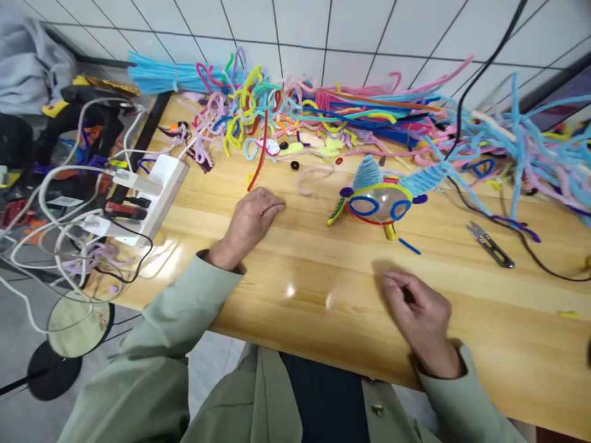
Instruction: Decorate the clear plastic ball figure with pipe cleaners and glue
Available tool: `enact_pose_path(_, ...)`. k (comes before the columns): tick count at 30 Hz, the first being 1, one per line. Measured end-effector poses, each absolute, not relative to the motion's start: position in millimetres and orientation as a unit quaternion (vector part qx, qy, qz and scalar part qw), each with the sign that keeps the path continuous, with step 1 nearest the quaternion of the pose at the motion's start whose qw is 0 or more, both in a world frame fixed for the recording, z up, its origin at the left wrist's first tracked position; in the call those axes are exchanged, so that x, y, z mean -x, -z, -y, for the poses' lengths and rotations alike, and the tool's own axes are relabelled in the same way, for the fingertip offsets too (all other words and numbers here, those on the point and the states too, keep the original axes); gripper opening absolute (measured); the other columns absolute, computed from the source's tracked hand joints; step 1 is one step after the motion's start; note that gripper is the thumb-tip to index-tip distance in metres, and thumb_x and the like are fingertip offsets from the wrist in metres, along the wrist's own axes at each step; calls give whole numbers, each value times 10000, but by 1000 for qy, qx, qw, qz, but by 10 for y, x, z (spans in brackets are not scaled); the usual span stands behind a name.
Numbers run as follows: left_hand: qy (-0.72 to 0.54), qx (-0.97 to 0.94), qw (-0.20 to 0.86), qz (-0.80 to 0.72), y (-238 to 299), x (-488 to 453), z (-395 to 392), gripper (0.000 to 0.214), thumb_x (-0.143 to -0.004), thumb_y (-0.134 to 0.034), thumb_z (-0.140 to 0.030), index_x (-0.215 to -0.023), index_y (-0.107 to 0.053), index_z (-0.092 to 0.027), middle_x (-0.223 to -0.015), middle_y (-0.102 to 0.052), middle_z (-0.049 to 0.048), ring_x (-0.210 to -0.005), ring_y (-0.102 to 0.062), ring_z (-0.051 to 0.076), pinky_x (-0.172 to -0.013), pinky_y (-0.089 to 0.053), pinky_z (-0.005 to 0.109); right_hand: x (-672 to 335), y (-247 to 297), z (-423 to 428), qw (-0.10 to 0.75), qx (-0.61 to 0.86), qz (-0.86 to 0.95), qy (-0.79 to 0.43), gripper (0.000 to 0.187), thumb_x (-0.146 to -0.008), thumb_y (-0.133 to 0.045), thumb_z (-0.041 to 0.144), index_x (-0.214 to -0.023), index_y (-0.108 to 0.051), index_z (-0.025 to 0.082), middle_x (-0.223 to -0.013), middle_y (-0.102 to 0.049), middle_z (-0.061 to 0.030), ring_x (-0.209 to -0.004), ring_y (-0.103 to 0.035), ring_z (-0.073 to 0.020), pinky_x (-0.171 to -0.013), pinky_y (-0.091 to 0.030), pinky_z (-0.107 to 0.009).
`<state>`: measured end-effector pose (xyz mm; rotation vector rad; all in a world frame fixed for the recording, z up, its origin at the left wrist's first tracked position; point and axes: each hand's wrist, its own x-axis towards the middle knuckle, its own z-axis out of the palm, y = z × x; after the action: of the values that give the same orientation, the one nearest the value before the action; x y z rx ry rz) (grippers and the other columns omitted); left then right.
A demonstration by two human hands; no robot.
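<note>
My left hand [252,221] rests on the wooden table with its fingers curled closed, nothing visible in them. Just beyond its knuckles lies a red pipe cleaner [262,151], apart from the hand. Nearer the table's front edge, my right hand [419,311] is closed too, thumb against curled fingers, and no object shows in it. Ahead of it stands a pipe-cleaner figure [381,203] with a clear rounded front, blue eye rings, light blue pointed ears and yellow-green legs. A short blue pipe cleaner piece [409,246] lies beside the figure.
Thread snips [490,245] lie at the right near a black cable [530,243]. Pipe cleaners in many colours [369,111] are heaped along the tiled wall. A white power strip [159,200] with tangled cords takes up the left. A black bead [295,165] sits mid-table.
</note>
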<state>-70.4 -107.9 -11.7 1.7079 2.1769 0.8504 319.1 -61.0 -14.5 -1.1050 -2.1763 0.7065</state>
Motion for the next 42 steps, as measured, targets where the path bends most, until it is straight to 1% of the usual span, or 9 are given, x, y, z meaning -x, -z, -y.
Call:
enact_pose_path(5, -275, -601, 112, -742, 96, 762, 1087, 359, -987, -712, -243, -1331, -788, -178, -1051, -781, 78, -1021, -730, 258, -994, -576, 382, -3117, 125, 608, 306, 371, 836, -266, 158, -1056, -680, 280, -1025, -834, 263, -796, -833, -13, -524, -640, -141, -601, -576, -290)
enact_pose_path(7, -271, -588, 120, -753, 85, 753, 1078, 412, -953, -754, -256, -1356, -759, -170, -1054, -777, 72, -971, -717, 243, -971, -571, 373, -3091, 135, 591, 312, 371, 832, -270, 180, -1051, -669, 293, -1007, -838, 249, -761, -815, -7, -530, -635, -137, -588, -552, -274)
enact_pose_path(11, -260, -562, 100, -779, 95, 690, 1061, 276, -896, -828, -293, -1142, -784, -175, -1015, -772, 81, -942, -701, 257, -925, -557, 377, -3044, 166, 564, 310, 376, 829, -276, 216, -1035, -654, 322, -1006, -850, 237, -793, -828, -20, -576, -650, -143, -622, -546, -272)
enact_pose_path(15, -238, -567, 89, -783, 117, 615, 1001, 93, -971, -691, -248, -919, -755, -206, -969, -776, 101, -971, -710, 286, -954, -551, 404, -3014, 210, 547, 314, 371, 830, -275, 231, -1020, -630, 306, -989, -846, 230, -775, -818, -19, -590, -659, -149, -641, -535, -277)
enact_pose_path(21, -206, -580, 67, -786, 109, 550, 824, 150, -1006, -575, -208, -931, -704, -199, -1055, -775, 171, -1009, -709, 325, -964, -542, 435, -2981, 187, 554, 304, 343, 850, -261, 237, -1031, -599, 281, -992, -828, 237, -773, -818, -19, -634, -713, -163, -647, -531, -278)
enact_pose_path(26, -233, -564, 49, -791, 50, 628, 644, 135, -1006, -549, -198, -965, -678, -204, -1000, -778, 152, -944, -706, 296, -902, -547, 392, -2736, 21, 781, 316, 192, 902, -223, 232, -1096, -569, 219, -1065, -798, 225, -940, -880, -40, -805, -809, -175, -716, -563, -275)
enact_pose_path(30, -260, -547, 25, -795, 11, 714, 517, 187, -957, -522, -139, -1009, -698, -175, -1069, -800, 177, -986, -716, 294, -946, -550, 396, -2390, 13, 980, 300, 65, 936, -174, 232, -1125, -555, 213, -1008, -755, 214, -833, -830, -25, -719, -743, -163, -636, -476, -302)
enact_pose_path(36, -295, -554, 24, -778, 43, 749, 505, 221, -966, -556, -217, -1013, -772, -202, -1156, -842, 136, -1133, -750, 302, -1079, -561, 408, -2133, 268, 1026, 251, -38, 960, -120, 240, -1118, -542, 191, -914, -669, 210, -741, -729, -11, -683, -662, -164, -591, -369, -327)
enact_pose_path(42, -331, -507, 3, -795, 18, 772, 544, 206, -991, -588, -299, -982, -783, -234, -1050, -851, 80, -1031, -771, 285, -1026, -572, 384, -2170, 431, 983, 276, -12, 943, -186, 123, -1109, -612, 240, -1118, -728, 199, -930, -833, -30, -830, -768, -151, -680, -486, -294)
